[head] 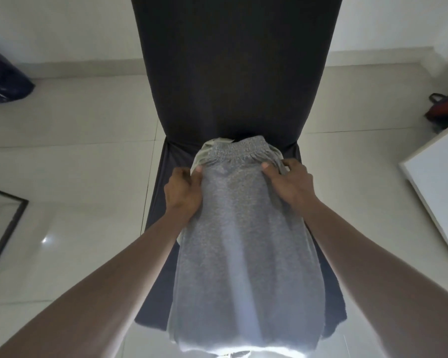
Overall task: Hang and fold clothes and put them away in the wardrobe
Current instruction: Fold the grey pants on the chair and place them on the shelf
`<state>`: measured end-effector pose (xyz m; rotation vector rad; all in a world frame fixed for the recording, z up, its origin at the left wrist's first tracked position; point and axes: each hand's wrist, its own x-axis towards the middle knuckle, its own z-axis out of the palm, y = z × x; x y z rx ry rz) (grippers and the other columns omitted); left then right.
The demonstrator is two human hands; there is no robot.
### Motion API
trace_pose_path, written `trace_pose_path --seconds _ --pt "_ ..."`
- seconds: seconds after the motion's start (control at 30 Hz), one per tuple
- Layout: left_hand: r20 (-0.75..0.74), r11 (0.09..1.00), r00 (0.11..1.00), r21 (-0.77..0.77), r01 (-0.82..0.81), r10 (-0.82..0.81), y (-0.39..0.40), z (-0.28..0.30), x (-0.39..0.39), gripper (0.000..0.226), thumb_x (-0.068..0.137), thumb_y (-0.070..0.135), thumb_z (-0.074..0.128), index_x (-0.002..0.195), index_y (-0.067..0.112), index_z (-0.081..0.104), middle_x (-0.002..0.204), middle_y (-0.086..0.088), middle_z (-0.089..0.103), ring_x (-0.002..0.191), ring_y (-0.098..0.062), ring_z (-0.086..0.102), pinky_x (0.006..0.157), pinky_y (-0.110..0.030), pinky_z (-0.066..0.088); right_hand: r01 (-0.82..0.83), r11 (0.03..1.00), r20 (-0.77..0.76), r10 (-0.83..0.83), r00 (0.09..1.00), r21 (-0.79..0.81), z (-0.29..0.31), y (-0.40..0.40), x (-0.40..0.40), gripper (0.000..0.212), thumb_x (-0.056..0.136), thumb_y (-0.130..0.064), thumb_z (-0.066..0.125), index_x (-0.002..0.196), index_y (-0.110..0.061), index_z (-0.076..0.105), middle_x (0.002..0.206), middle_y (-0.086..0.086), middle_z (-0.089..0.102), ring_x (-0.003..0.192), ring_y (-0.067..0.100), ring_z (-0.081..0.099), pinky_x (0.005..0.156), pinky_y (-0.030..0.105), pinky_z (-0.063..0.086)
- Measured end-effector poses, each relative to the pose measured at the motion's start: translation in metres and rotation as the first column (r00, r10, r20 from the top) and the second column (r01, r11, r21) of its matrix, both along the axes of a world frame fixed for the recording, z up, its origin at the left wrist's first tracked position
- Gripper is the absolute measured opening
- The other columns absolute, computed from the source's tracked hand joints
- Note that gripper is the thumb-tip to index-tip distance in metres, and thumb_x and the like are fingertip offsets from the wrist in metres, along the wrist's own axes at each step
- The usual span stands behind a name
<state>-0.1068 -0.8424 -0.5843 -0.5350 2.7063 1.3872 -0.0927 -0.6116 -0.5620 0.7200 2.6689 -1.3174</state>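
Grey sweat shorts (243,241) with an elastic waistband lie lengthwise on the seat of a dark-covered chair (225,73), waistband toward the chair back. A pale lining or second garment (202,153) peeks out at the waistband's left side. My left hand (183,193) grips the left edge of the shorts just below the waistband, thumb on top. My right hand (287,182) pinches the right edge at the same height. The hem hangs over the seat's front edge toward me.
Glossy pale floor tiles surround the chair. A dark blue bag (3,76) sits at the far left, a red and black bag (445,109) at the far right. A white panel (437,182) juts in at right, a dark-framed pane (0,226) at left.
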Motion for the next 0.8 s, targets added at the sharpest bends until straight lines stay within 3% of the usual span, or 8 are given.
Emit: trace_pose_path --seconds 0.13,0.23,0.33,0.43,0.57,0.67,0.8 --pt "-0.031 0.997 0.999 -0.071 0.004 -0.006 -0.01 0.007 0.064 0.046 0.096 0.047 0.058 0.122 0.01 0.051 0.112 -0.006 0.056 0.098 -0.022 0.053 0.08 -0.03 0.037 0.043 0.998 -0.007 -0.043 0.999 0.051 0.01 0.005 0.044 0.066 0.087 -0.062 0.061 0.136 -0.02 0.051 0.13 0.005 0.059 0.119 0.029 0.056 0.094 0.04 0.048" --pt "-0.02 0.978 1.0 -0.209 -0.015 0.011 -0.019 0.007 0.123 0.031 0.095 0.045 0.059 0.101 0.014 0.052 0.102 -0.006 0.054 0.092 -0.029 0.052 0.077 -0.039 0.042 0.066 0.992 0.003 -0.067 0.998 0.104 0.016 0.005 0.091 0.063 0.089 -0.053 0.063 0.14 -0.02 0.046 0.133 0.008 0.052 0.123 0.03 0.051 0.093 0.042 0.05" --pt "0.126 0.975 0.99 -0.218 -0.042 0.071 -0.025 0.005 0.182 0.029 0.093 0.047 0.058 0.083 0.022 0.048 0.089 -0.006 0.063 0.089 -0.034 0.06 0.077 -0.044 0.049 0.043 0.986 0.038 -0.05 0.998 0.163 0.02 0.005 0.145 0.055 0.092 -0.041 0.063 0.14 -0.021 0.045 0.131 0.008 0.047 0.122 0.029 0.047 0.082 0.035 0.044" --pt "0.309 0.984 0.948 -0.179 -0.02 0.076 -0.027 0.003 0.235 0.029 0.096 0.041 0.06 0.101 0.013 0.063 0.102 -0.01 0.071 0.103 -0.033 0.065 0.087 -0.038 0.051 0.024 0.989 0.079 -0.036 0.996 0.143 0.012 0.01 0.198 0.04 0.091 -0.033 0.06 0.128 -0.021 0.051 0.112 0.004 0.05 0.104 0.029 0.055 0.073 0.034 0.048" --pt "0.42 0.989 0.899 -0.125 -0.078 0.124 -0.024 0.001 0.285 0.045 0.095 0.041 0.064 0.127 0.009 0.062 0.127 -0.008 0.067 0.122 -0.028 0.059 0.1 -0.031 0.044 0.009 0.998 0.162 -0.019 0.987 0.064 -0.004 0.015 0.254 0.033 0.088 -0.031 0.061 0.116 -0.017 0.054 0.099 0.006 0.065 0.086 0.026 0.062 0.067 0.033 0.05" --pt "0.381 0.986 0.911 -0.114 -0.124 0.158 -0.021 -0.011 0.292 0.042 0.094 0.038 0.067 0.125 0.01 0.065 0.127 -0.008 0.068 0.121 -0.028 0.061 0.104 -0.035 0.045 -0.01 1.0 0.21 0.007 0.978 0.015 -0.022 0.013 0.275 0.035 0.088 -0.029 0.065 0.116 -0.014 0.051 0.092 0.004 0.065 0.084 0.025 0.06 0.065 0.031 0.042" --pt "0.305 0.962 0.913 -0.098 -0.253 0.271 -0.02 -0.024 0.29 0.022 0.093 0.031 0.069 0.107 0.015 0.07 0.116 -0.01 0.072 0.106 -0.029 0.066 0.088 -0.032 0.051 0.134 0.991 0.177 -0.13 0.976 -0.007 -0.041 0.004 0.287 0.031 0.086 -0.021 0.069 0.107 -0.011 0.047 0.082 0.003 0.058 0.08 0.027 0.057 0.065 0.032 0.04"
